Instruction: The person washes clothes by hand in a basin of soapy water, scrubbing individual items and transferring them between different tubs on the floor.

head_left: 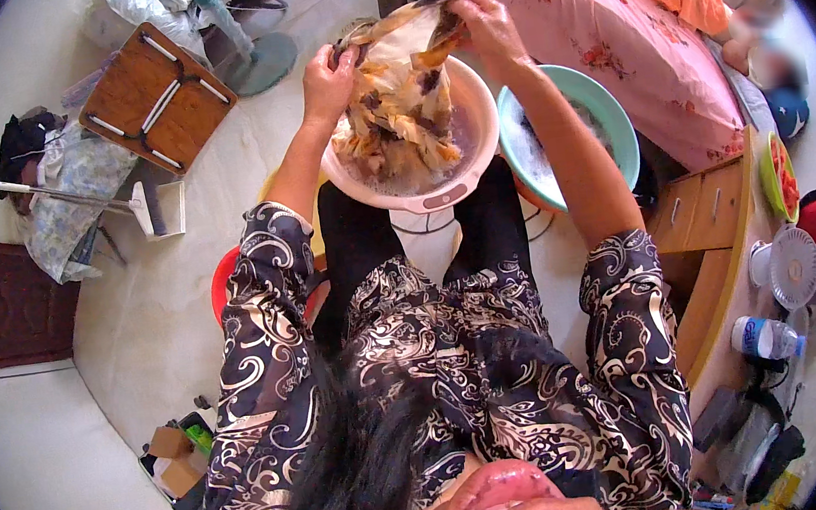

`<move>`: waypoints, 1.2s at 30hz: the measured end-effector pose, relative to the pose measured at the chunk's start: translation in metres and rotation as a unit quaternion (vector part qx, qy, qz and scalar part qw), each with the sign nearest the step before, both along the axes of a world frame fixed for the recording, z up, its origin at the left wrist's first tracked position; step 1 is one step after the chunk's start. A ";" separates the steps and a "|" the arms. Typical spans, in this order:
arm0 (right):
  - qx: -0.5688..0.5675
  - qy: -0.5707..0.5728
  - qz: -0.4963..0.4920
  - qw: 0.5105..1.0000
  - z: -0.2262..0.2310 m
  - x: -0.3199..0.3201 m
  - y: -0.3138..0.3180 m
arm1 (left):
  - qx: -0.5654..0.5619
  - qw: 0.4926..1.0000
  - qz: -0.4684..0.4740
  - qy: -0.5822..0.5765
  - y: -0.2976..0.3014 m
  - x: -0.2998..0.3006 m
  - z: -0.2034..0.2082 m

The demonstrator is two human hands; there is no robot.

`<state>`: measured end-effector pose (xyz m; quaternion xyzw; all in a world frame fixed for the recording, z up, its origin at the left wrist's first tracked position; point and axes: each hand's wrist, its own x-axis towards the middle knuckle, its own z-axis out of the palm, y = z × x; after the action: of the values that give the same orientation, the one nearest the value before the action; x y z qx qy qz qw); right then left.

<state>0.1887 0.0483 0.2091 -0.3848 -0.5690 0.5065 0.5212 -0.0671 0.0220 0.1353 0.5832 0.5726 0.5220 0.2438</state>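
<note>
We hold a wet patterned cloth (400, 95) up over the pink basin (475, 136) — our left hand (327, 78) is closed on its left top edge and our right hand (487, 24) is closed on the right top corner, so the cloth hangs down with its lower folds resting in the sudsy water. Just to the right of the pink basin, touching it, sits a teal basin (603, 112) with water, and a bed (603, 21) with a pink floral cover lies beyond — a folded wooden table (154, 98) lies on the floor far left.
</note>
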 end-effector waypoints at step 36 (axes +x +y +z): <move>0.045 -0.112 -0.367 0.922 -0.132 0.178 -0.108 | -0.167 0.955 -0.133 0.207 -0.022 0.008 -0.141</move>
<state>0.3663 -0.0593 0.0775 -0.5970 -0.4647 0.2070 0.6203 -0.0587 -0.0002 -0.0057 0.7005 0.6068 0.2490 0.2812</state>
